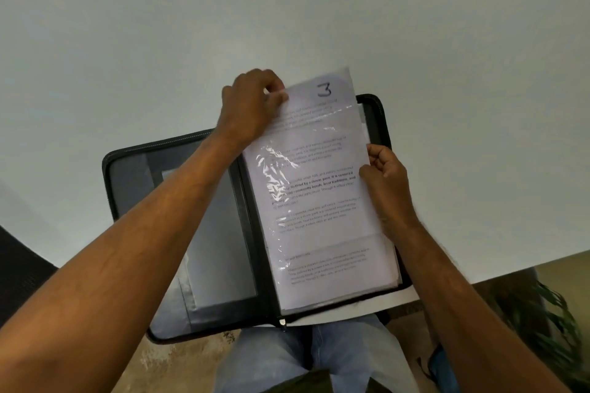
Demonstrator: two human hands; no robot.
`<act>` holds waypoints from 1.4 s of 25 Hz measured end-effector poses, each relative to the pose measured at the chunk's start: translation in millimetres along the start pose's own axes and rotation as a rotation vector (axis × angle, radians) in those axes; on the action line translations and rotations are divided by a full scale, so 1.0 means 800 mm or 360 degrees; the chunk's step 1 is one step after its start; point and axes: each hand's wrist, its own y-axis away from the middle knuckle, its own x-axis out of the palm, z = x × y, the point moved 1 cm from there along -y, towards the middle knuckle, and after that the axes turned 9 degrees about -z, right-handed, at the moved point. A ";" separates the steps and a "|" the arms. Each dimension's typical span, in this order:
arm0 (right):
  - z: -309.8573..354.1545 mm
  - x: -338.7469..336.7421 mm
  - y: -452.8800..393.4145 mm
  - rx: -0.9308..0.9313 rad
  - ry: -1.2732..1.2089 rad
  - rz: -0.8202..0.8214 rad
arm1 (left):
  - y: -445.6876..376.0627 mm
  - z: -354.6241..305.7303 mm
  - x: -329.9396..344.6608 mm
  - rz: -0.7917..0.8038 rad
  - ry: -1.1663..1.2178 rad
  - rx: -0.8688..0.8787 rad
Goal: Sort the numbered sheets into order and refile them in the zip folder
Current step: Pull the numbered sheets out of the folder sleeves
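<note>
Sheet in play: the sheet marked 3, printed text under a handwritten 3, is part-way in a clear plastic sleeve, its top end sticking out past the folder's far edge
Left hand: the left hand has its grip pinching the sheet's top left corner, fingers curled over the edge
Right hand: the right hand pinches the right-hand edge about mid-height, thumb on top; whether it has the sheet alone or the sleeve too, I cannot tell
Folder: the black zip folder lies open at the near edge of the white table, overhanging the person's lap, sleeves on the right half, a pocket panel on the left
Done so far: judging by this, at least one numbered sheet is in hand at the folder, so filing is under way
Left to do: this sheet looks not yet seated; the folder is unzipped
Hard to tell: whether the sheet is going in or coming out, nothing here settles it
Hidden: more pages are stacked beneath at the lower right, their numbers covered, so their order can't be checked
Glare: shiny streaks on the sleeve wash out some of the print
Cut off: a dark frame at the top right corner is clipped by the view
</note>
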 end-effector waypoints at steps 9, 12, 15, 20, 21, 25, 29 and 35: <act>-0.012 0.004 -0.015 0.0026 0.0097 -0.0018 | -0.062 -0.008 -0.032 -0.0465 0.0284 -0.0284; -0.014 0.008 -0.015 0.0010 0.0118 -0.0059 | -0.060 0.008 -0.038 -0.0442 0.0091 -0.0258; -0.016 0.012 -0.014 0.0006 0.0114 -0.0087 | -0.046 0.038 -0.049 -0.0440 0.0424 -0.0349; -0.017 0.016 -0.013 -0.0018 0.0141 -0.0131 | 0.005 0.066 -0.040 -0.0304 0.1080 -0.0765; -0.016 0.017 -0.013 -0.0010 0.0138 -0.0139 | 0.016 0.072 -0.035 -0.0239 0.0934 -0.0691; -0.012 0.017 -0.011 0.0012 0.0126 -0.0142 | 0.048 0.086 -0.028 -0.0107 0.0335 -0.0461; -0.007 0.018 -0.009 0.0004 0.0089 -0.0137 | 0.037 0.087 -0.033 -0.0171 0.0490 -0.0493; -0.004 0.018 -0.008 -0.0014 0.0065 -0.0128 | -0.019 0.089 -0.040 -0.0474 0.0807 -0.0595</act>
